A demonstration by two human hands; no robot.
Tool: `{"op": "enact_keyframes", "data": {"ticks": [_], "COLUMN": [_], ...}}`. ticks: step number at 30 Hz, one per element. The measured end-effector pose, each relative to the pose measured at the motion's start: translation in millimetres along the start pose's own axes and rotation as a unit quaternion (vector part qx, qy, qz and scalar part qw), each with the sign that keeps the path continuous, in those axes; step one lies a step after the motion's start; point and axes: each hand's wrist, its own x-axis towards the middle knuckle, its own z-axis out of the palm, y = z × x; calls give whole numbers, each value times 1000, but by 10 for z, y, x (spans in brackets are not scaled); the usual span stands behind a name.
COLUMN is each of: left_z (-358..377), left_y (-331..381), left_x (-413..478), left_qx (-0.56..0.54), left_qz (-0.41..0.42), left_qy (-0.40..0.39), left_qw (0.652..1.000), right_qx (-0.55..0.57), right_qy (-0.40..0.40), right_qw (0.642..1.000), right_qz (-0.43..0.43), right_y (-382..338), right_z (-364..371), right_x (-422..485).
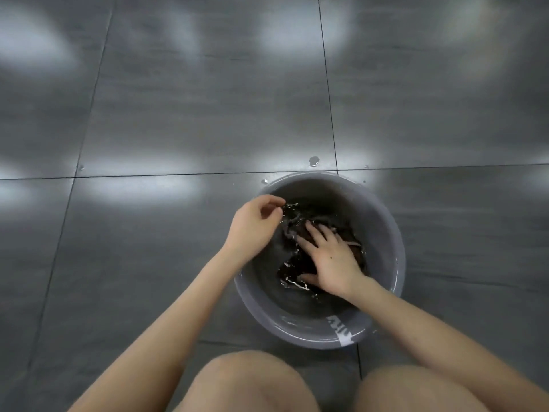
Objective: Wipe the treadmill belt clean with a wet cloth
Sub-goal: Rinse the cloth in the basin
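Basin: grey round tub [399, 257] on the tiled floor [178, 114], holding shallow water [297, 285].
Cloth: dark cloth [289, 230] lies soaked in the basin's middle.
Right hand: right hand [332, 260] lies flat with fingers spread, pressing the cloth, grasping nothing.
Left hand: left hand [252, 224] is at the basin's 10 o'clock rim, fingers curled near the cloth's edge; I cannot tell whether they pinch it.
Droplets: a small puddle [314, 161] sits at 12 o'clock beyond the rim.
Label: white strip [341, 330] at 5 o'clock.
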Motion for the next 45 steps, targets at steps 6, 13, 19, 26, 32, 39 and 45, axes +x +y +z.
{"op": "enact_keyframes", "data": {"ticks": [6,13,19,26,32,39,45], "left_z": [65,260,401,632,802,848,861], "left_y": [49,-29,87,28,-2,40,57], "left_x": [-32,-71,-259,-282,-296,-297,-259], "left_qx": [24,56,-209,-444,-419,-283,-234], "left_qz": [-23,-97,-267,-296,-190,-84,-80], "left_qy": [-34,-52,-138,-73,42,138,134], "left_qw": [999,992,931,843,887,945,960], "right_qx": [-45,93,484,443,372,336,337], "right_qy": [12,8,137,261,330,373,331], "right_qw": [999,985,851,849,855,852,872], "right_qz": [-6,145,150,124,149,150,125], "right_y": [-43,-62,-291,-488,-540,-506,-451], "right_z": [-72,-83,-228,-308,-240,-185,-141], "right_x": [-100,-88,-246,-396,-370,-290,-277]}}
